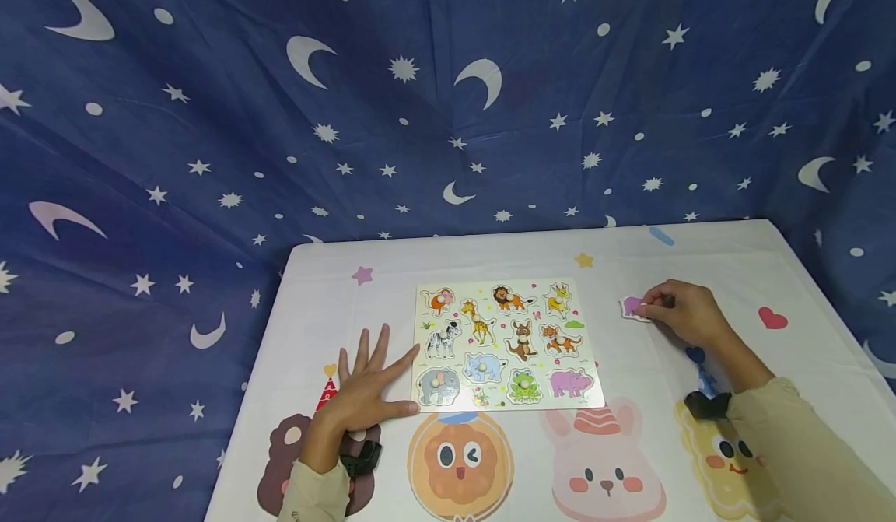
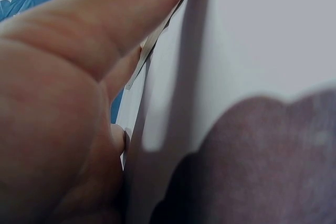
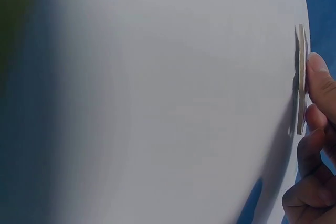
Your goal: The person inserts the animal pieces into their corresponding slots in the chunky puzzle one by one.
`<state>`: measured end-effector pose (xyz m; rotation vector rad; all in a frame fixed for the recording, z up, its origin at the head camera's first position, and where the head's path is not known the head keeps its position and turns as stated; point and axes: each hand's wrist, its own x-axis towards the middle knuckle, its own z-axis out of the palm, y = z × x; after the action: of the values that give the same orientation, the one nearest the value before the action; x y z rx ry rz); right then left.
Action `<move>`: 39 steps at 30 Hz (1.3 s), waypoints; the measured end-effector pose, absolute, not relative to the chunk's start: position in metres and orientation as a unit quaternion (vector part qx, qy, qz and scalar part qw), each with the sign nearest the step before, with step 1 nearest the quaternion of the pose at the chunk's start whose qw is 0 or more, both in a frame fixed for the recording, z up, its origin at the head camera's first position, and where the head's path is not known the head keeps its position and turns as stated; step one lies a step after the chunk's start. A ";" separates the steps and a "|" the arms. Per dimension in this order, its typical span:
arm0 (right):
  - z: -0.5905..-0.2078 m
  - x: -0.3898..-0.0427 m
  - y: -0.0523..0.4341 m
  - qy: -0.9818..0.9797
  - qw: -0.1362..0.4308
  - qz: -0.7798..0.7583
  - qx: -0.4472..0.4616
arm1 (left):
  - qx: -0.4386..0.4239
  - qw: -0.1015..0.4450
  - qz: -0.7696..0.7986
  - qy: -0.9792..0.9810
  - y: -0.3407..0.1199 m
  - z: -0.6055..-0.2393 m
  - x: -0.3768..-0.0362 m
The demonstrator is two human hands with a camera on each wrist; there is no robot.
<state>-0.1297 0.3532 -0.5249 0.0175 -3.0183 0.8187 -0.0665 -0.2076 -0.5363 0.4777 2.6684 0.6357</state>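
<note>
A wooden animal puzzle board (image 1: 490, 285) lies flat on the table, with animal pieces such as a giraffe (image 1: 478, 322), a lion (image 1: 509, 299) and a frog (image 1: 523, 387) in its slots. At its lower right corner is a purple hippo picture (image 1: 570, 383) with no visible knob. My left hand (image 1: 360, 394) spreads its fingers at the board's left edge, thumb and index fingertips right at the rim. To the right of the board, my right hand (image 1: 682, 310) pinches a purple hippo puzzle piece (image 1: 631, 306) close over the tablecloth. The right wrist view shows this piece (image 3: 301, 80) edge-on beside the fingertips.
A white tablecloth (image 1: 336, 304) printed with cartoon figures and small shapes covers the table. Behind and to the left hangs a dark blue curtain (image 1: 392, 117) with moons and stars. Dark wrist straps sit on the left wrist (image 1: 362, 458) and the right wrist (image 1: 707, 406).
</note>
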 end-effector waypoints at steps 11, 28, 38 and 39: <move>-0.513 -0.116 0.328 -0.957 0.025 0.283 0.061 | 0.167 0.184 0.219 0.943 -0.207 -0.537 -0.067; -0.501 -0.094 0.284 -0.936 0.025 0.314 0.158 | 0.168 0.175 0.231 0.942 -0.207 -0.535 -0.065; -0.504 -0.085 0.262 -0.924 -0.011 0.341 0.175 | 0.168 0.178 0.227 0.943 -0.207 -0.535 -0.066; -0.505 -0.084 0.260 -0.923 -0.017 0.341 0.176 | 0.168 0.177 0.228 0.943 -0.207 -0.535 -0.066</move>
<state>-0.0840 0.2596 -0.5049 0.5596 -2.9330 1.0826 -0.0658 -0.2068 -0.5353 0.4753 2.6689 0.6448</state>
